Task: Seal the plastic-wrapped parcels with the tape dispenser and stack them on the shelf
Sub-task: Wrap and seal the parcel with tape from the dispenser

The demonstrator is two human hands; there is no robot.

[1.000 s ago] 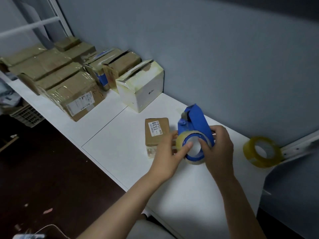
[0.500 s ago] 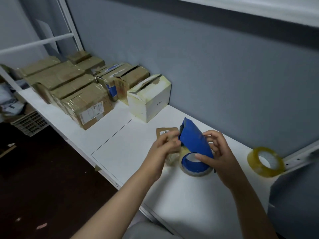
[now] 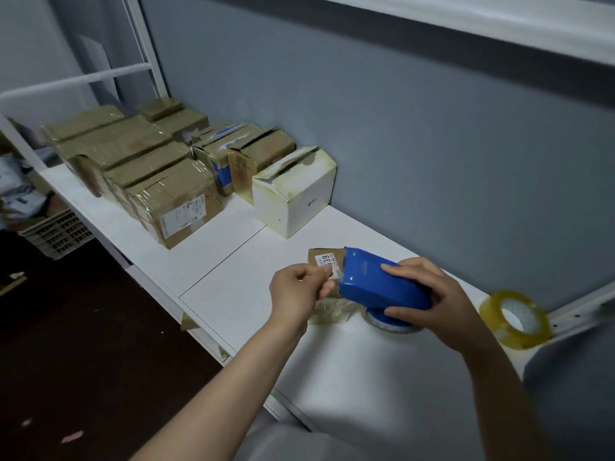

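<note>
Status: small parcel [image 3: 327, 261] lies mid-shelf [image 3: 233, 294], just behind the blue tape dispenser [image 3: 382, 284], touching it as far as we can tell. R hand [image 3: 432, 304] is wrapped round the dispenser body. L hand [image 3: 298, 291] pinches at its mouth, prob. the tape end [image 3: 335, 277]; clear film, can't confirm. Taped boxes [image 3: 173, 207] stand in rows far left. We judge this parcel not yet sealed or stacked. Spare tape roll [image 3: 514, 316] is at right.

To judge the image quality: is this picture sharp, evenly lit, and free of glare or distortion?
Head view: light dim, the floor almost black; small glare on the wrapped parcels; the white post leans from the wide lens; the tape dispenser and the box label look sharp.
</note>
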